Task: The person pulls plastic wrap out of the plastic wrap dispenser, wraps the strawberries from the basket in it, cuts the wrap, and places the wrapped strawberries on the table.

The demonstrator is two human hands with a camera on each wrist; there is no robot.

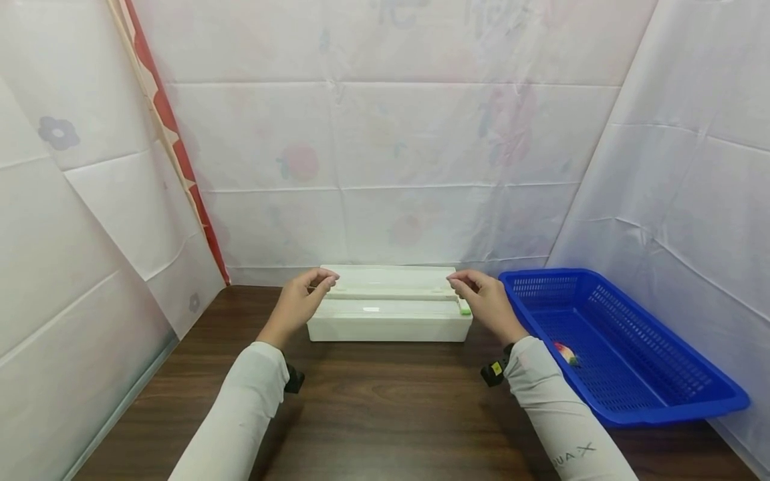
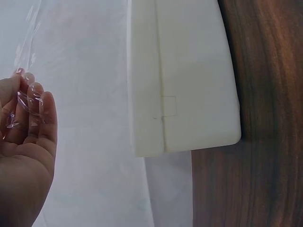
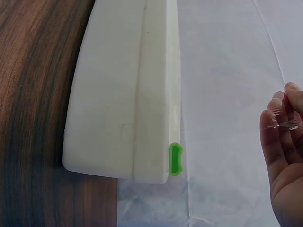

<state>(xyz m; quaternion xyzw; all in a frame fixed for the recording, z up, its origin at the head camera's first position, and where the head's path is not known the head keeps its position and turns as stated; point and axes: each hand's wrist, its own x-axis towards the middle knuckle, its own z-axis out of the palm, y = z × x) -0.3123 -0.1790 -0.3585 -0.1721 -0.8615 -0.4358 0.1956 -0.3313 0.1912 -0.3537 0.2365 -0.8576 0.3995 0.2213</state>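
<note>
A white cling film dispenser lies lengthwise on the table, with a green slide cutter at its right end. Above its left end, my left hand pinches clear cling film between thumb and index finger. The film's crinkled edge hangs across the other fingers in the left wrist view. Over the right end, my right hand pinches another part of clear film. Both hands are raised off the dispenser. Being transparent, the film is hard to make out between them in the head view.
To the right stands a blue plastic basket with a small red and yellow item inside. The dark wood table stretches in front of the dispenser. White printed sheeting hangs behind and on both sides.
</note>
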